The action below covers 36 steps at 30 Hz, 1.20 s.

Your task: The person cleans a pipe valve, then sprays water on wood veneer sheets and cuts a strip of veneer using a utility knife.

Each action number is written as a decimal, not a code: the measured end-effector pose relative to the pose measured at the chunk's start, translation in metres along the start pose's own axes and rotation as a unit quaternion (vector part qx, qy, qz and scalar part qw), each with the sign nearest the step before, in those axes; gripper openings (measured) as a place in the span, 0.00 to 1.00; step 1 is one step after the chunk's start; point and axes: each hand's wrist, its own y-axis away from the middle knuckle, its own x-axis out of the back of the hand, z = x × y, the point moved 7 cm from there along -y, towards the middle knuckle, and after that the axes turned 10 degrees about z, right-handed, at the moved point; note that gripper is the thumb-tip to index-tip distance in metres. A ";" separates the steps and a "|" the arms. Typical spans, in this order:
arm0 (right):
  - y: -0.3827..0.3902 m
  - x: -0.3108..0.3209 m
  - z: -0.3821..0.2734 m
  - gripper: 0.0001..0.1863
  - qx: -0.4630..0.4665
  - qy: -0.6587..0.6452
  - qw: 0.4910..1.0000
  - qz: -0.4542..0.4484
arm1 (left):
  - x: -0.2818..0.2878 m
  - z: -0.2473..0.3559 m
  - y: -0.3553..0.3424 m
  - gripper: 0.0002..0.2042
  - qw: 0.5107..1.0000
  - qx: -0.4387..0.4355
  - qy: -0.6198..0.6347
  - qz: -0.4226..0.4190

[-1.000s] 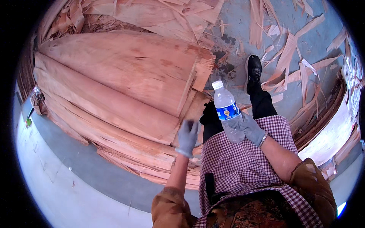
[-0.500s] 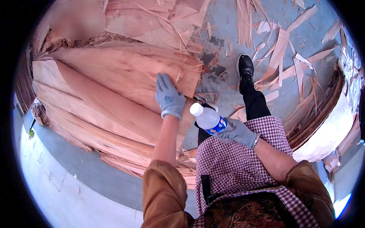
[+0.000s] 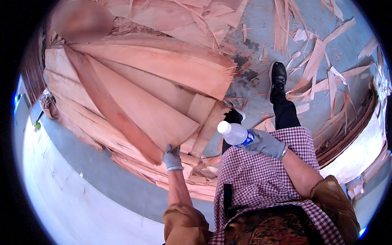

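My left hand, in a grey glove, is closed on the near corner of a thin reddish wood veneer sheet. That sheet is lifted and curled, its darker fold running toward the far left. Beneath it lies a wide pile of veneer sheets, with paler layers showing between. My right hand, also gloved in grey, grips a clear plastic bottle with a white cap and blue label. The bottle is tilted, cap toward the left, above my checked apron.
Veneer strips and scraps litter the grey floor ahead and to the right. A curved stack of dark-edged sheets stands at the right. My black shoe is on the floor. Loose veneer pieces lie beyond the pile.
My left hand has moved from lying flat on the pile to its near side, taking hold of a veneer corner and peeling the sheet back. My right hand still holds the bottle.
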 end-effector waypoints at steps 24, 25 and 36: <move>-0.002 -0.017 -0.004 0.38 0.002 0.135 0.991 0.005 | 0.068 -0.042 -0.060 0.05 0.983 0.102 -0.105 0.112; -0.004 -0.013 -0.001 0.38 0.004 0.137 0.991 0.014 | 0.042 -0.040 -0.052 0.04 0.984 0.106 -0.098 0.106; -0.004 -0.008 -0.005 0.39 -0.047 0.031 0.998 0.026 | -0.053 0.069 0.050 0.20 0.938 -0.266 0.001 0.223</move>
